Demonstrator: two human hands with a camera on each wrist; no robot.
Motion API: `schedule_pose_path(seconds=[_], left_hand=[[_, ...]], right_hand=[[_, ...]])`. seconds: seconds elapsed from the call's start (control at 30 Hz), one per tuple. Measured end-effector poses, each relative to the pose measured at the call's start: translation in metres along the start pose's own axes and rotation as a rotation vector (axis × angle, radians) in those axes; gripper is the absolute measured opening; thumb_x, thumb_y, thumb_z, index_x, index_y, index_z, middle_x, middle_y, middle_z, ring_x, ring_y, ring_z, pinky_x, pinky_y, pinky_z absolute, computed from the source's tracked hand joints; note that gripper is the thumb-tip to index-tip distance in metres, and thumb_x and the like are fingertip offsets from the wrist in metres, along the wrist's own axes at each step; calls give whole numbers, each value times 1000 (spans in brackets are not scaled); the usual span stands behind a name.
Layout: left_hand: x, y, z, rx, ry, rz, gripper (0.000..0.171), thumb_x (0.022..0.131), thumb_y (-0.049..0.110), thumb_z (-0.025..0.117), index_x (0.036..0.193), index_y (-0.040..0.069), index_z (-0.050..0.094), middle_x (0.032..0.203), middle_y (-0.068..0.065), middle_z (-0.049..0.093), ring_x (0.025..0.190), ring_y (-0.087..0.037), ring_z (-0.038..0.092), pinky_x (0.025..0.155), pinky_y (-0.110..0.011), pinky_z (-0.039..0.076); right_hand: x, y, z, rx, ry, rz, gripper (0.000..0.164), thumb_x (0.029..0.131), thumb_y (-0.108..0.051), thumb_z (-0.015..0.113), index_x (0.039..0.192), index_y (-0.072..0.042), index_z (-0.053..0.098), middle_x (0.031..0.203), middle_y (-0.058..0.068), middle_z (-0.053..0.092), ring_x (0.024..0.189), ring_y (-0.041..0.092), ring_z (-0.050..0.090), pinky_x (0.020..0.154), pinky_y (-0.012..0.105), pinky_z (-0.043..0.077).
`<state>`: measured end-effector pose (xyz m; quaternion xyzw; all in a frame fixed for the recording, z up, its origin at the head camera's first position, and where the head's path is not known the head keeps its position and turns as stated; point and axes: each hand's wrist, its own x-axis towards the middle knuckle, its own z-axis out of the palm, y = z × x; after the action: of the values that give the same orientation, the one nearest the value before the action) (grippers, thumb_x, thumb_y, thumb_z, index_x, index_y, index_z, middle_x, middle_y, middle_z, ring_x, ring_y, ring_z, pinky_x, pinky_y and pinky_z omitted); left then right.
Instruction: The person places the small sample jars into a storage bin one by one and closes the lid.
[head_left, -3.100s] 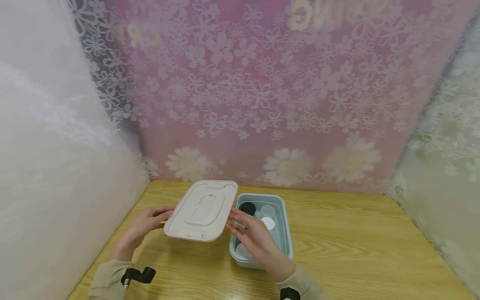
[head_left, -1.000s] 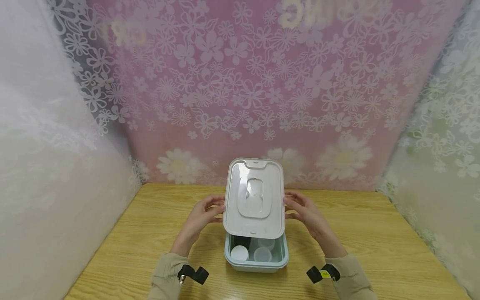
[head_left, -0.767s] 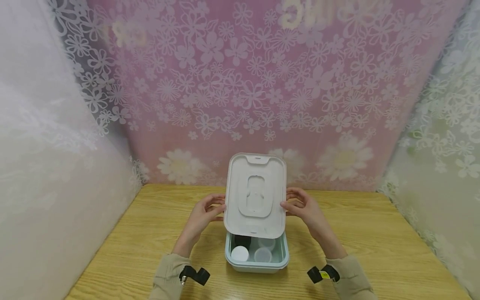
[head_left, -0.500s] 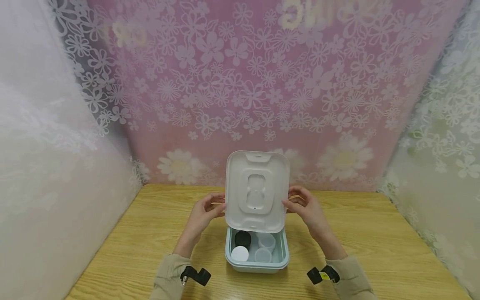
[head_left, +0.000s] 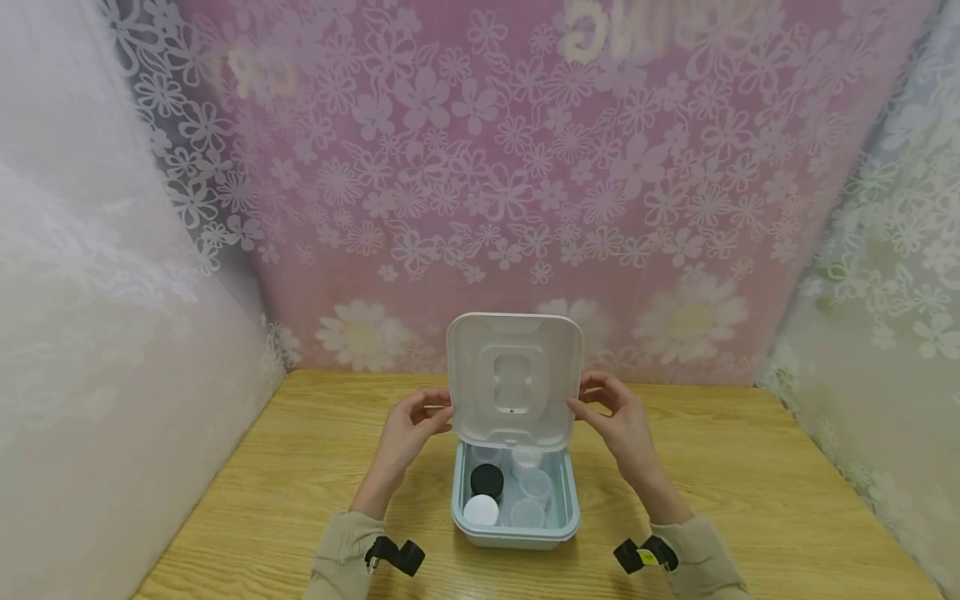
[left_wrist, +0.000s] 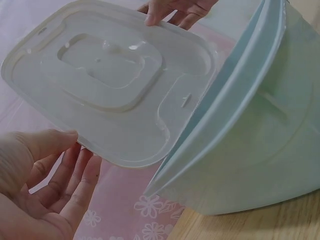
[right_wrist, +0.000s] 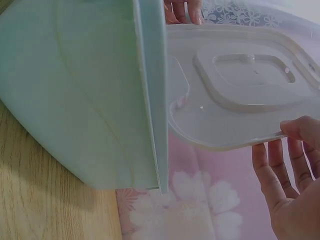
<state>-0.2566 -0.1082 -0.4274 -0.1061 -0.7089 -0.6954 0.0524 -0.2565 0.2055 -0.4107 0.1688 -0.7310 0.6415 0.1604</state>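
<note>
A white plastic lid (head_left: 480,375) stands steeply tilted over the back part of a pale blue storage box (head_left: 517,540). My left hand (head_left: 405,433) pinches its left edge between thumb and fingers, and my right hand (head_left: 618,425) pinches the right edge the same way. Both wrist views show the lid's recessed face between the two hands. Inside the box lie a black round cap (head_left: 487,482), a white round cap (head_left: 481,510) and several translucent round lids (head_left: 535,484). The lid hides the box's far end.
The box rests on a wood-grain table (head_left: 300,500). A pink flowered curtain (head_left: 510,167) hangs behind the table. Pale sheets close off the left side (head_left: 97,333) and the right side (head_left: 877,292).
The lid came from the left to above the box. Since then its near edge has swung back and it has tipped more upright, baring more of the round lids inside.
</note>
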Motion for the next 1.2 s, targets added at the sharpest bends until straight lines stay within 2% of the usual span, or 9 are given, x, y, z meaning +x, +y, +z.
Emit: schedule_pose_path(seconds=[0.2,0.43,0.57,0.77,0.93,1.03,1.2], left_hand=[[0,-4,3,15,30,-7,23,94,8,72,115,-1,71,114,-15,70,99,-26,70,84,-31,61],[-1,-7,3,31,65,-115,20,96,16,71,108,0,72,104,-12,70,94,-26,72,81,-34,62],[-1,-8,2,25,33,-157,26,99,21,68,111,-2,73,103,-15,71,92,-25,73,79,-35,62],[0,-5,2,-35,-37,-202,35,106,24,55,122,-4,69,116,-22,70,104,-35,71,83,-35,61],[-1,0,2,-86,-64,-215,46,109,30,46,126,-8,65,120,-24,68,105,-30,70,88,-34,60],[-1,1,3,-66,-73,-214,50,109,33,46,128,-9,63,119,-22,69,106,-26,70,92,-37,58],[-1,3,3,-23,-79,-218,52,107,40,50,131,-4,64,125,-13,66,111,-19,67,96,-38,55]], right_hand=[[-2,0,1,8,24,-24,28,91,0,73,115,5,61,102,-8,67,90,10,65,75,26,61],[-3,1,2,-6,8,-65,24,89,3,74,111,2,63,104,-8,66,90,11,65,80,24,60],[-2,2,4,10,-2,-99,24,89,6,73,110,2,63,104,-7,66,90,11,64,79,24,60],[0,6,1,39,-23,-159,24,89,10,71,109,-3,66,106,-6,66,92,11,64,80,23,60],[1,14,-4,118,-89,-235,25,90,13,67,105,-7,67,107,0,64,99,12,63,89,24,58],[2,18,-6,146,-119,-269,20,90,14,66,101,-3,66,105,2,63,103,14,62,96,27,55],[3,20,-6,111,-135,-309,14,88,15,68,94,3,65,105,4,63,107,16,63,102,28,52]])
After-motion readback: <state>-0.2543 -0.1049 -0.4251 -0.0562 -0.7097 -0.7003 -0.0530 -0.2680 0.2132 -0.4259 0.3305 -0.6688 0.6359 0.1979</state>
